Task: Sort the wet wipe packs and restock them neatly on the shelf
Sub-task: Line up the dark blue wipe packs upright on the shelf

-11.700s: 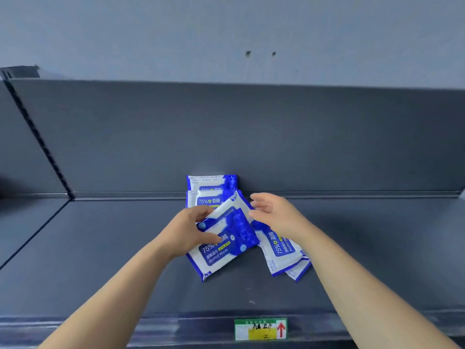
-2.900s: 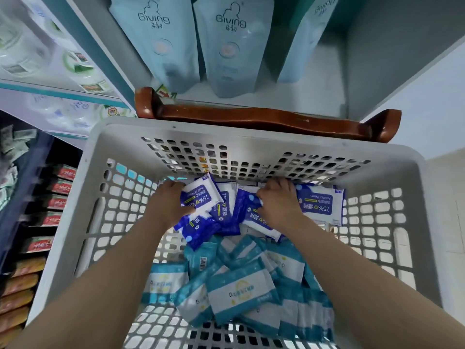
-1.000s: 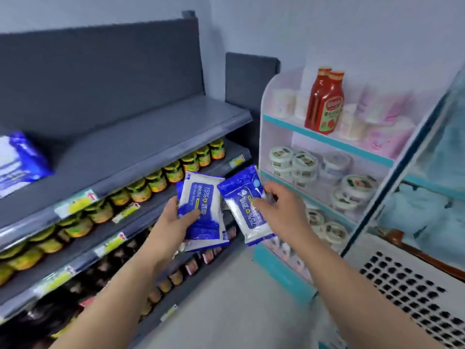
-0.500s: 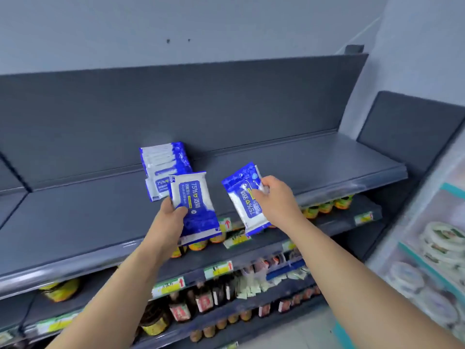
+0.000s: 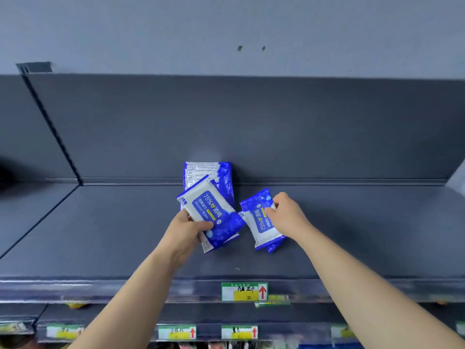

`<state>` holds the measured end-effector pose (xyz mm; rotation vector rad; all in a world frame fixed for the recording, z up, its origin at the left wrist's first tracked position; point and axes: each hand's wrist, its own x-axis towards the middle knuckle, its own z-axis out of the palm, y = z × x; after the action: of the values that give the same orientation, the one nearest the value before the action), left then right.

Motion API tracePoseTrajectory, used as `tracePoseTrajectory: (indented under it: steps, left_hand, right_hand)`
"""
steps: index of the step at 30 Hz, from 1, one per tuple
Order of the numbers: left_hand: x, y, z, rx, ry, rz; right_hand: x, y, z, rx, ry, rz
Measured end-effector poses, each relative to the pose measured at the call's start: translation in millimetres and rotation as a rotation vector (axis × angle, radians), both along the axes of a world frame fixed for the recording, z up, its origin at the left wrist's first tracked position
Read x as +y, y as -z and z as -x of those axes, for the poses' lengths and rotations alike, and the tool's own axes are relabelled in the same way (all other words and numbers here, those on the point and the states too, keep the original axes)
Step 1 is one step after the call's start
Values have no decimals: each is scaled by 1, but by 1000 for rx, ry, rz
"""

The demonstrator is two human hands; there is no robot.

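Blue wipe packs, newly carried from basket to shelf (image 5: 100,235): held in left hand (image 5: 187,230) grip and right hand (image 5: 286,215) grip, at six o'clock of standing row (image 5: 214,172), stacking pending.

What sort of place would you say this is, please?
Most likely a shop aisle. A long dark grey metal shelf carries a green and yellow price label with a red arrow on its front edge, and identical blue and white alcohol wipe packs stand stocked against its back panel.
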<state>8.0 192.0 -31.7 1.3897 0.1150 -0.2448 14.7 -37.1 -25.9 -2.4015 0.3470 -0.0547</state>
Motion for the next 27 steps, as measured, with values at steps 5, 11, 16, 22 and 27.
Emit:
tracePoseTrajectory:
  steps: [5,11,16,22,27]
  left_hand:
    - [1,3,-9,5,2,79]
    - [7,-1,-17,-1,41,162]
    - [30,-1,-35,78,-111,228]
    - [43,-2,-46,71,-100,52]
    - [46,-8,-55,1,-10,-190]
  right_hand:
    - [29,-13,-12,-138,-205,-156]
    - [57,-19,-24,-112,-266,-251]
    - [45,-28,-32,-155,-66,-226]
    - [54,-30,-31,-199,-60,-286]
    - [60,-28,-20,-151,-95,-410]
